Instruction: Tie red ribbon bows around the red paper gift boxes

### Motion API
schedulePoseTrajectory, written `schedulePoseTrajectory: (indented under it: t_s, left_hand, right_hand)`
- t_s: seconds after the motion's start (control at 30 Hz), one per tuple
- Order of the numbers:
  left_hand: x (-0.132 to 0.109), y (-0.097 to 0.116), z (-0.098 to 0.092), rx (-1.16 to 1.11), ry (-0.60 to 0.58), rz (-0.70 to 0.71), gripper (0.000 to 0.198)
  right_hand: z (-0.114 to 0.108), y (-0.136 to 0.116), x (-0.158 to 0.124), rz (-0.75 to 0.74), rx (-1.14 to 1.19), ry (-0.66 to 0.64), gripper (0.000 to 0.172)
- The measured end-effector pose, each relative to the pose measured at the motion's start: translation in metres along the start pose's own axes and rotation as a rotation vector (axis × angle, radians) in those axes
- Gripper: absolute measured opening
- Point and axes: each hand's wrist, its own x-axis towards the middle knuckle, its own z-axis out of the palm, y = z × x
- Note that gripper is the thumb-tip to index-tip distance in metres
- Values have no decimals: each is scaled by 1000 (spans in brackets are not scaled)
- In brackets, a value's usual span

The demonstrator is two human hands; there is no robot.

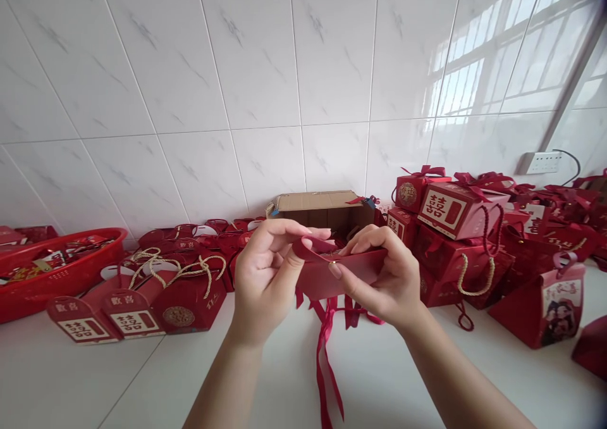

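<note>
Both my hands are raised at the middle of the view around a red gift box point(315, 280). Between the thumb and fingers of my left hand point(268, 271) a dark red ribbon point(308, 250) is pinched in a curved loop. My right hand point(386, 271) grips the upper edge of the box, thumb in front and fingers behind, beside a small gold-coloured fastener point(332, 262). The far side of the box is hidden by my fingers. Below it, loose red ribbons point(325, 353) trail over the white tabletop point(279, 385).
An open cardboard carton point(313, 200) stands against the tiled wall. Red boxes with cord handles point(180, 309) and a red plastic basket point(102, 252) of small packets are at left. Stacked ribboned boxes point(455, 211) and a slanted box point(535, 305) are at right, near a wall socket point(540, 162).
</note>
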Motion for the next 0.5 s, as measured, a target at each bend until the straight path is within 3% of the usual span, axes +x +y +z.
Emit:
schedulePoseTrajectory:
  t_s: [0.3, 0.5]
  left_hand:
    - [-1, -1, -3, 31, -17, -23, 9]
    - [-3, 0, -7, -63, -109, -51, 16]
  right_hand:
    - [-1, -3, -1, -10, 27, -2, 26]
    - [-3, -5, 0, -83, 52, -1, 27]
